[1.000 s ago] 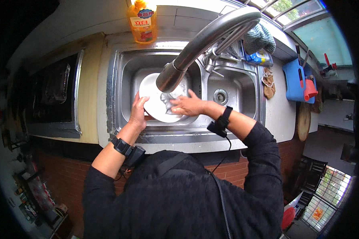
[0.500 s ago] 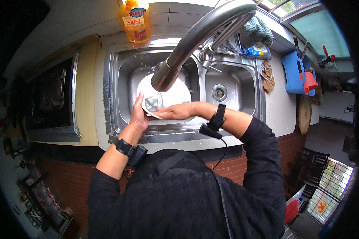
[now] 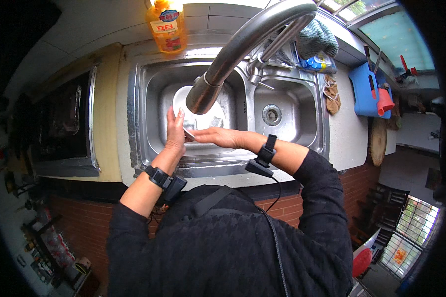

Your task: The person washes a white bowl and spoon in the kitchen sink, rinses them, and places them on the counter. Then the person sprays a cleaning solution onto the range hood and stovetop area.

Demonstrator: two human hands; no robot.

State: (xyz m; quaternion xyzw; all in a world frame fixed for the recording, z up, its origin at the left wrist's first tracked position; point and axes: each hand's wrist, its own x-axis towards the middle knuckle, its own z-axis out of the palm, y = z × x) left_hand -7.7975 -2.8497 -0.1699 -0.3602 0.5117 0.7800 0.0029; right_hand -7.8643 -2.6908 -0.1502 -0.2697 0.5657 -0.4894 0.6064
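Note:
In the left sink basin (image 3: 156, 133), I hold a round white dish (image 3: 181, 99) tilted under the end of a curved metal faucet (image 3: 205, 91). My left hand (image 3: 175, 131) is closed on the dish's near left edge, thumb and fingers pointing up. My right hand (image 3: 218, 137) lies beside its lower edge with fingers stretched out flat, the tips at the rim. The faucet's head hides part of the dish, so whether it is a bowl or a plate I cannot tell. A shiny wet patch shows near its lower right.
An orange soap bottle (image 3: 167, 29) stands behind the basin. On the right are a second basin (image 3: 295, 116) with a drain, a brown cloth (image 3: 332, 94), a grey-green towel (image 3: 318, 39) and a blue holder (image 3: 364, 89). A dark stove (image 3: 59, 119) is at left.
The dish has tipped and shows less of its white face, shifting slightly left. My left hand has turned more upright around the edge; my right hand has drawn back to the rim.

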